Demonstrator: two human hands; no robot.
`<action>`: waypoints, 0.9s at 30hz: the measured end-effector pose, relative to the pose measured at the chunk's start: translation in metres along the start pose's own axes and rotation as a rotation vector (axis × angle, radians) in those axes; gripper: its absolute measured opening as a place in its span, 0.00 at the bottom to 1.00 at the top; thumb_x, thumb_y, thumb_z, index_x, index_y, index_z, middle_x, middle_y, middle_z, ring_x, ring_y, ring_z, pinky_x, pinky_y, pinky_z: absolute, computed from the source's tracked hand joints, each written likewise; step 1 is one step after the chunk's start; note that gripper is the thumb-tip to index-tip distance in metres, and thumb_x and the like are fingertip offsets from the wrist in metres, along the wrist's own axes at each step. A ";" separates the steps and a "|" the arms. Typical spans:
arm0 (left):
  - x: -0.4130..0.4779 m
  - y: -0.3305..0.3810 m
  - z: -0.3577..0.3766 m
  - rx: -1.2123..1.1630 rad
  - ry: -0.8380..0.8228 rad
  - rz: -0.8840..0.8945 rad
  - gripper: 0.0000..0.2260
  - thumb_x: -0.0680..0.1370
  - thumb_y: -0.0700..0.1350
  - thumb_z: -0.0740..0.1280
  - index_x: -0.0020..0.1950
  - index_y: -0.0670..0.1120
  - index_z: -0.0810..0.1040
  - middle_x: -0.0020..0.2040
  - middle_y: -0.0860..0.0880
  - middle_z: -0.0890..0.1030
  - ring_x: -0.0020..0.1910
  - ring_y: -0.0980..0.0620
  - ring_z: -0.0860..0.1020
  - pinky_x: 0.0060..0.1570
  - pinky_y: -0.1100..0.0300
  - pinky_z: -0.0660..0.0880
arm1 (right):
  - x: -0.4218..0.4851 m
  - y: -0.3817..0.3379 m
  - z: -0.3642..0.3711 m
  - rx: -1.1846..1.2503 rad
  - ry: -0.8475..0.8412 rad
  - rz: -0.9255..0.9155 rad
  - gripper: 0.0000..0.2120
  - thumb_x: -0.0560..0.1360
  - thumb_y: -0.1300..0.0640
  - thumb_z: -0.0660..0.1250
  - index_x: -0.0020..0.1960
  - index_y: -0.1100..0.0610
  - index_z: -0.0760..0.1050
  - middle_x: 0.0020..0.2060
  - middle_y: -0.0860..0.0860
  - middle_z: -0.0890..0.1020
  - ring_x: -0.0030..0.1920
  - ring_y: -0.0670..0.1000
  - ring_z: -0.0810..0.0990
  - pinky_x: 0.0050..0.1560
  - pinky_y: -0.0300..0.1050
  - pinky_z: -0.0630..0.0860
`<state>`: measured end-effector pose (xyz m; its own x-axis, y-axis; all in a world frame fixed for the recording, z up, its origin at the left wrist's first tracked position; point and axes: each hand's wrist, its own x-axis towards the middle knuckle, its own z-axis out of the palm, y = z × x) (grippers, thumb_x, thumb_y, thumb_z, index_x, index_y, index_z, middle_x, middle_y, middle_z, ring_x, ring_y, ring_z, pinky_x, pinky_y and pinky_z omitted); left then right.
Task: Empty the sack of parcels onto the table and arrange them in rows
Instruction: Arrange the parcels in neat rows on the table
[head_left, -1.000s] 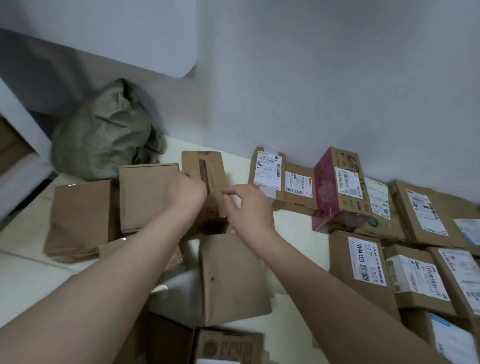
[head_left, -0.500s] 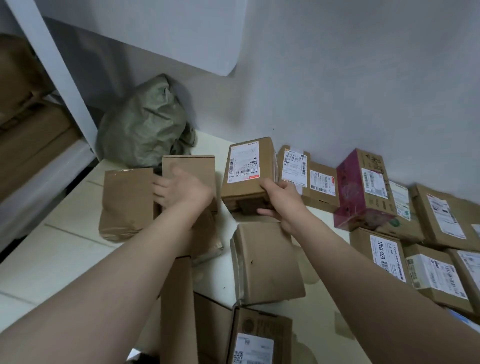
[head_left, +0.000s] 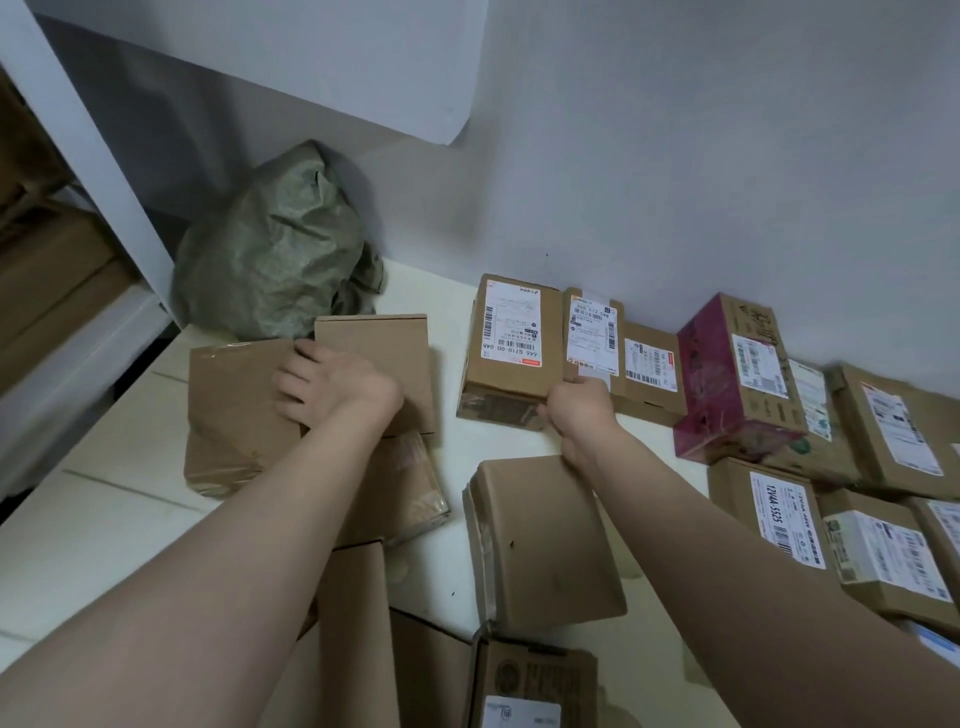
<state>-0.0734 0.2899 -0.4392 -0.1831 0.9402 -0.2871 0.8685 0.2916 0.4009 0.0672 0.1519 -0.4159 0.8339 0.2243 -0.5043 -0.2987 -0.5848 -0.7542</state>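
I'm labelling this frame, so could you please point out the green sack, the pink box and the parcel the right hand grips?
green sack (head_left: 270, 249), head view, crumpled front side.
pink box (head_left: 709, 374), head view, pink side face.
labelled cardboard parcel (head_left: 511, 325), head view, its white shipping label.

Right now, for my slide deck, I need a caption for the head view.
Right hand holds a labelled box at the back row; left hand rests on plain parcels.

From my feed, the sack (head_left: 275, 249) sits at the desk's (head_left: 93, 545) back left, against the wall (head_left: 675, 156). Just before it, a wrapped parcel (head_left: 234, 415) lies left of a plain box (head_left: 379, 348), and the left hand (head_left: 332, 387) rests across both. To their right, a labelled box (head_left: 511, 338) heads the back row (head_left: 649, 364) along the wall, with the right hand (head_left: 576, 410) gripping its near corner. A second row (head_left: 779, 509) lies before that at far right, and a loose parcel (head_left: 545, 540) lies before the right hand.
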 end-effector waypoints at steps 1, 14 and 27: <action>0.001 0.000 0.000 0.030 -0.007 0.033 0.38 0.75 0.48 0.69 0.79 0.43 0.51 0.76 0.41 0.57 0.75 0.41 0.54 0.73 0.43 0.54 | -0.005 -0.002 -0.001 -0.055 0.039 -0.020 0.21 0.73 0.66 0.60 0.66 0.59 0.71 0.59 0.55 0.77 0.52 0.56 0.79 0.51 0.47 0.78; 0.002 -0.013 0.005 0.248 -0.074 0.099 0.30 0.73 0.54 0.69 0.73 0.47 0.68 0.79 0.45 0.41 0.78 0.43 0.39 0.75 0.41 0.41 | -0.057 -0.014 0.060 -0.604 -0.517 -0.167 0.25 0.81 0.43 0.56 0.64 0.64 0.71 0.49 0.55 0.76 0.43 0.56 0.76 0.48 0.47 0.75; -0.045 0.012 -0.081 -0.571 -0.015 0.219 0.22 0.83 0.56 0.53 0.67 0.42 0.72 0.69 0.42 0.71 0.68 0.40 0.68 0.65 0.51 0.63 | -0.088 -0.047 0.017 0.028 -0.434 -0.377 0.24 0.81 0.44 0.60 0.74 0.50 0.64 0.69 0.48 0.71 0.58 0.47 0.73 0.58 0.46 0.74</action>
<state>-0.0923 0.2656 -0.3508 -0.0181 0.9877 -0.1552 0.5001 0.1434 0.8540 0.0001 0.1730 -0.3428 0.6203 0.7162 -0.3198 -0.0346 -0.3824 -0.9233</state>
